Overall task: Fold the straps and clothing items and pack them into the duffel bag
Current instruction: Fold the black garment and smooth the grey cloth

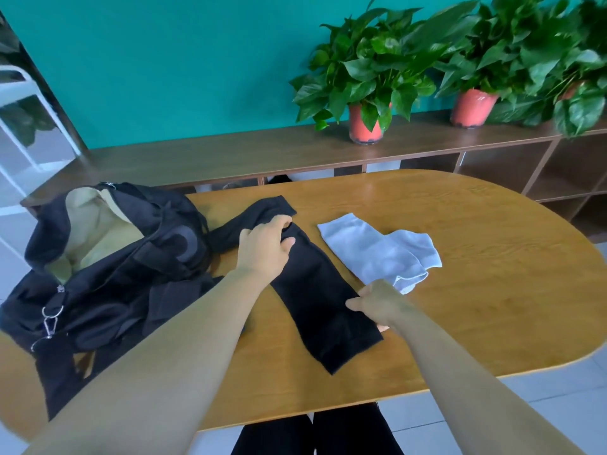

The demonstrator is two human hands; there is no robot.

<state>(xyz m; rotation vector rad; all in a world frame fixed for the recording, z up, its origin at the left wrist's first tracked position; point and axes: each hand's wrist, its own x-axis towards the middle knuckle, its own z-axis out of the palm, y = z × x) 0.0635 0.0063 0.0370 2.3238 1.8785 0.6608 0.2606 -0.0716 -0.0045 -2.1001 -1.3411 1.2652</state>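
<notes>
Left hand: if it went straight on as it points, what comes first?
Probably just the black garment the left hand now grips; past its end, bare table, as far as this view shows.

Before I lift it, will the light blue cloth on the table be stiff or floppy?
The light blue cloth probably goes limp: it lies rumpled with soft folds. It looks thin, so likely light. On the smooth wooden table it may slide and bunch when pushed.

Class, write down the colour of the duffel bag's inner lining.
Pale yellow. The lining shows through the open top of the black duffel bag, best seen in the head view.
</notes>
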